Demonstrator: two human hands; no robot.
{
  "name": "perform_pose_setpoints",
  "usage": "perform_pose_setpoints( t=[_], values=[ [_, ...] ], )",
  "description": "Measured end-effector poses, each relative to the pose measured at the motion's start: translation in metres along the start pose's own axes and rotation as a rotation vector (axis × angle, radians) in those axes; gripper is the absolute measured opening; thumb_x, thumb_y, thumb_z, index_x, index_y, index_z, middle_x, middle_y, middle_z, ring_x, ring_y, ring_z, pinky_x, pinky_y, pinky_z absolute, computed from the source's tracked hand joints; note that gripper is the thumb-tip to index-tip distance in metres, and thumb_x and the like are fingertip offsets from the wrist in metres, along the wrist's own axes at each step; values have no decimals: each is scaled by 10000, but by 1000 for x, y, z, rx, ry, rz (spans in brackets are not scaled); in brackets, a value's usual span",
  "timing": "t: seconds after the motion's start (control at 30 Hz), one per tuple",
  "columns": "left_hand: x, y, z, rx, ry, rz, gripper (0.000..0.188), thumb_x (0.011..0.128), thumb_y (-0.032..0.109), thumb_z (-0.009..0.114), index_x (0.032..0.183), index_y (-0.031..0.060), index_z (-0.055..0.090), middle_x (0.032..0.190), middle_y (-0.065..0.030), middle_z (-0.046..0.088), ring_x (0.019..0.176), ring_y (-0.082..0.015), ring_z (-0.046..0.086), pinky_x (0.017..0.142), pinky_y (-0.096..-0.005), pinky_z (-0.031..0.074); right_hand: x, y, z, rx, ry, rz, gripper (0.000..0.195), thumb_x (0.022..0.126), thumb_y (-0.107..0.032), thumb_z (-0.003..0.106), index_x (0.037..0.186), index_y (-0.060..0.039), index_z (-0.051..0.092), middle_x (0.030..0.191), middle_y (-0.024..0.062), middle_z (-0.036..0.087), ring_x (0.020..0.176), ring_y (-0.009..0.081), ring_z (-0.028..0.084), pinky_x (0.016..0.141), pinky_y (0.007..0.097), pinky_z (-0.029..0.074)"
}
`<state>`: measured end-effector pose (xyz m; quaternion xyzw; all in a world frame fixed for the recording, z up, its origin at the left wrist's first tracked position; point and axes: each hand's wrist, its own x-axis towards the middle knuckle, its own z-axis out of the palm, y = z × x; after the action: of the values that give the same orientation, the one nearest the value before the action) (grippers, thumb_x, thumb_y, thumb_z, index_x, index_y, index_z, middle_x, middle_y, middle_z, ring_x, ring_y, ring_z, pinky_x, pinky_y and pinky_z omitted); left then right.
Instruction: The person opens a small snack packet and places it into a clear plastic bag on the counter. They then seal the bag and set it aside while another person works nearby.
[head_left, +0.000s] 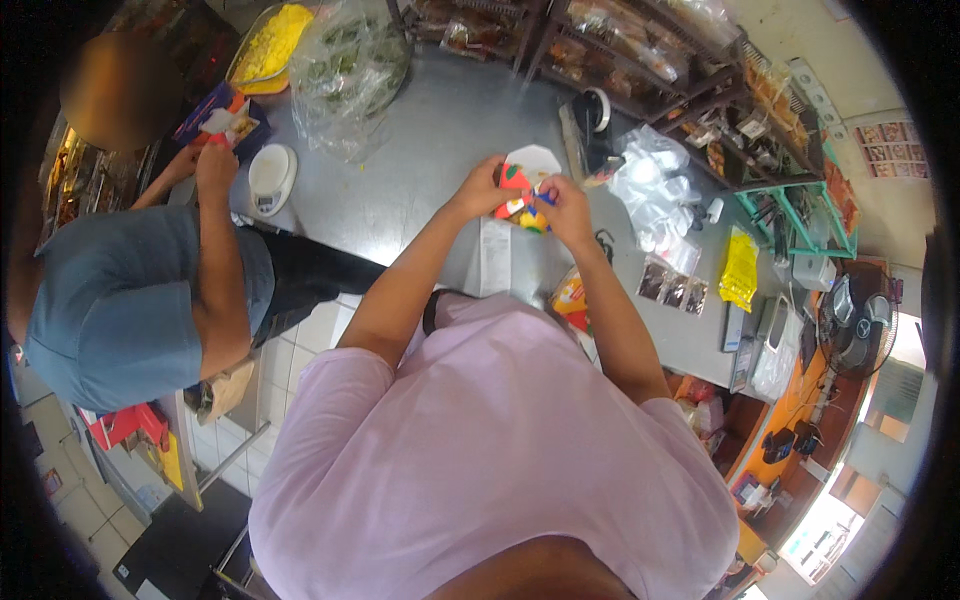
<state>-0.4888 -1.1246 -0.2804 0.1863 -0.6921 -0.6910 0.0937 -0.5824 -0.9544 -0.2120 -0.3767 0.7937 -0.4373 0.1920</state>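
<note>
Both of my hands are on a printed paper food box (514, 178), red, yellow and blue outside, with a white raised flap. My left hand (484, 189) grips its left side, thumb on the front. On the right side, my right hand (567, 211) pinches a blue-printed part of the box between thumb and fingers. What the box holds is mostly hidden. Below the box, a printed paper slip (495, 256) lies at the near edge of the steel table (427, 150). Close to my right forearm is a red and orange printed package (571, 300), partly covered by the arm.
A co-worker (142, 292) at left handles another box (240, 127) beside a digital scale (271, 174). Behind are a tray of yellow food (274, 41) and a plastic bag of greens (349, 75). Rightward lie a tape dispenser (592, 131), clear plastic bags (652, 184), dark sachets (673, 285) and a yellow packet (739, 268).
</note>
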Motion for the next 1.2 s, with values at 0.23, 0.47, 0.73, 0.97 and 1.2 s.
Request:
perform_pose_setpoints(
  t=[0.23, 0.47, 0.73, 0.97, 1.2],
  values=[
    [-3, 61, -4, 98, -151, 101, 688, 653, 110, 787, 1251, 15, 460, 1132, -130, 593, 1041, -203, 568, 908, -322, 456, -11, -23, -55, -12, -451, -208, 263, 691, -95, 720, 937, -70, 633, 1107, 60, 603, 1069, 231, 491, 943, 361, 368],
    [-11, 77, -7, 296, -168, 427, 537, 714, 112, 727, 1203, 32, 521, 1179, -148, 564, 1128, -285, 516, 962, -348, 421, -24, -3, -32, 107, -223, -122, 138, 737, -102, 697, 858, -63, 643, 1097, 48, 600, 1063, 213, 492, 935, 343, 364],
    [-24, 71, -8, 756, -17, 819, 255, 749, 146, 691, 973, 28, 659, 1039, -72, 600, 956, -230, 557, 833, -337, 476, -23, -2, 14, 103, 270, -40, 107, 760, -103, 698, 828, -30, 658, 1012, 85, 581, 936, 227, 535, 804, 314, 446],
    [-31, 79, 2, 811, 37, 736, 189, 748, 132, 667, 912, 39, 664, 989, -56, 609, 855, -218, 581, 764, -317, 497, -25, 22, 29, 328, 311, 187, 190, 779, -187, 705, 921, -61, 695, 1232, 146, 468, 1092, 253, 482, 888, 330, 415],
    [-40, 73, 23, 891, 130, 571, 151, 756, 121, 650, 898, 73, 675, 1002, -55, 635, 890, -256, 611, 756, -349, 511, -20, 24, 30, 546, 253, 321, 205, 797, -151, 697, 947, -13, 679, 1282, 121, 425, 1152, 212, 450, 950, 312, 375]
  ],
)
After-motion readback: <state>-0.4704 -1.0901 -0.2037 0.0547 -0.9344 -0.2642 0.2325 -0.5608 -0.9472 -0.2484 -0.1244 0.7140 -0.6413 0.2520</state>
